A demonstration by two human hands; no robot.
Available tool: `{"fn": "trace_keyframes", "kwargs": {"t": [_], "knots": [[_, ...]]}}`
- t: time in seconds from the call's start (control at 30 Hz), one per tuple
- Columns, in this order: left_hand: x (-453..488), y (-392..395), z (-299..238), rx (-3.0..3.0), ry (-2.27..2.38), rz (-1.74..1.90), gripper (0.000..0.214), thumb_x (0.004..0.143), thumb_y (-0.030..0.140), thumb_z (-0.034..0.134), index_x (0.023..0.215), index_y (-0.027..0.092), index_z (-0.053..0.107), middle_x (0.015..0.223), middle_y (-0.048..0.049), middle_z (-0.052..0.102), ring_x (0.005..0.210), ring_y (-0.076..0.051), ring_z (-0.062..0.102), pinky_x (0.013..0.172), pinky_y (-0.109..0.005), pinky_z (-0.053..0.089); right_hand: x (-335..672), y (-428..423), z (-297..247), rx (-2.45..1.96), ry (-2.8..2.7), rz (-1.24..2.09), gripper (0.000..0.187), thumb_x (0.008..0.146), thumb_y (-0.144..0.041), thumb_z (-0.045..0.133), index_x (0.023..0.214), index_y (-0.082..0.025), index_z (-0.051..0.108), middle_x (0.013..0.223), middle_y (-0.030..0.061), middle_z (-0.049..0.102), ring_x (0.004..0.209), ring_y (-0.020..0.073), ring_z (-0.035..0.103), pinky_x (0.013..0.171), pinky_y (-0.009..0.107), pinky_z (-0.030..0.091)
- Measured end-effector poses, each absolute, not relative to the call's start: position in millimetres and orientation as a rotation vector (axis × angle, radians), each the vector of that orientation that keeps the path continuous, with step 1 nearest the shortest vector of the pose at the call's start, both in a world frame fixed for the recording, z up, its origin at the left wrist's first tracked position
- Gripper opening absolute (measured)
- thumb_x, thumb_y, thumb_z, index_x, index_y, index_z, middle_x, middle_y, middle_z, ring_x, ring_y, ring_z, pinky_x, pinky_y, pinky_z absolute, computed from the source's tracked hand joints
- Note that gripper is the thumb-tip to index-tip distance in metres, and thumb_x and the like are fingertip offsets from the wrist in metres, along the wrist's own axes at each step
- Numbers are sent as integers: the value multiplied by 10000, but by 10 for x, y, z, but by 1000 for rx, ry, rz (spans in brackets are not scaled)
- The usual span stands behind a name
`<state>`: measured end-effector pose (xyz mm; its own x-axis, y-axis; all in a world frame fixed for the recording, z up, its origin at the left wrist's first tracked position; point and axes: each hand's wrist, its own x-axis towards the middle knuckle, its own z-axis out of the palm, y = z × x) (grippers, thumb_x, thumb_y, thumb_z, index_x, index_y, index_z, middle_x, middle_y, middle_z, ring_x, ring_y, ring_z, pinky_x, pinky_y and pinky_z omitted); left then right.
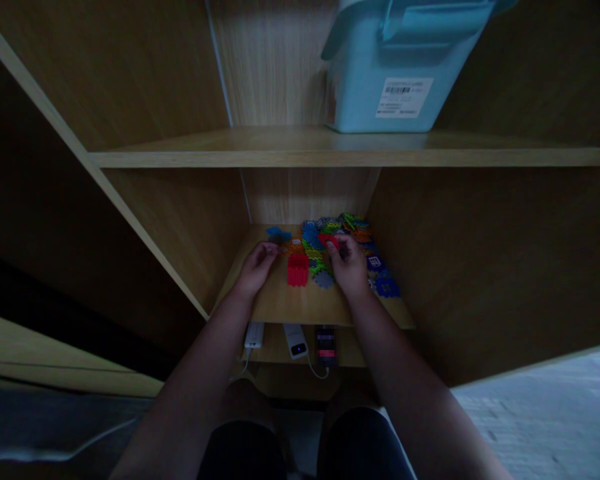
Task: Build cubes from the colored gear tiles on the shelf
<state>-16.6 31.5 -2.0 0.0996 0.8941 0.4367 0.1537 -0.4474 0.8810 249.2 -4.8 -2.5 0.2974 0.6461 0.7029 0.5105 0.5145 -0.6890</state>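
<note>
A pile of small coloured plastic interlocking pieces (pixel 336 235) lies on the middle shelf (pixel 305 308) of a wooden cabinet. A red block (pixel 297 269) built from such pieces stands in front of the pile, between my hands. My left hand (pixel 256 268) rests on the shelf to the left of the red block, fingers curled, with its fingertips at an orange piece (pixel 291 247). My right hand (pixel 349 265) sits to the right, thumb and fingers pinched on a red piece (pixel 327 239) at the edge of the pile.
A pale blue plastic bin (pixel 395 63) with a barcode label stands on the upper shelf (pixel 330 150). On the lower shelf lie a white power bank (pixel 254 335), a white charger (pixel 295 341) with a cable, and a dark device (pixel 326 345). Cabinet walls close in left and right.
</note>
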Motion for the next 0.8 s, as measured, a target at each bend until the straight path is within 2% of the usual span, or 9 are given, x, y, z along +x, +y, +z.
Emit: {"fn": "trace_keyframes", "kwargs": {"t": [0.1,0.27,0.43,0.57,0.8], "knots": [[-163,308,-12,1723,1061,1397,397,960,627,685,1030,236,694,1097,-66,766,1115,-256,708,1087,-412,523,2449,-65,-26,-1104,-1378,211,225,1011,-457,671,1085,-245,688,1025,45,785,921,219,733,881,353,573],[-146,249,8,1790,1071,1407,412,972,644,664,1044,238,677,1087,-69,754,1073,-247,703,1041,-398,532,2440,-118,41,-958,-1463,231,64,981,-275,612,1015,-260,665,1223,72,798,1127,234,755,1026,409,573],[-84,79,88,2041,1138,1497,346,973,533,717,1156,243,678,1191,-101,741,1163,-278,683,1104,-437,507,2433,-175,124,-919,-1519,104,173,912,-151,576,949,-260,704,1273,87,774,1212,247,728,1052,433,568],[-27,-59,171,2260,1124,1541,449,912,504,801,1247,236,668,1299,-134,729,1277,-332,649,1163,-503,472,2390,-226,174,-952,-1535,86,174,903,-157,591,920,-271,722,1237,78,793,1206,262,735,1082,476,568],[14,-109,181,2424,1027,1459,681,808,583,909,1347,258,648,1469,-148,697,1429,-377,601,1259,-569,391,2319,-257,127,-883,-1637,67,193,933,-157,624,958,-297,754,1257,48,811,1174,260,752,1079,497,581]]}}
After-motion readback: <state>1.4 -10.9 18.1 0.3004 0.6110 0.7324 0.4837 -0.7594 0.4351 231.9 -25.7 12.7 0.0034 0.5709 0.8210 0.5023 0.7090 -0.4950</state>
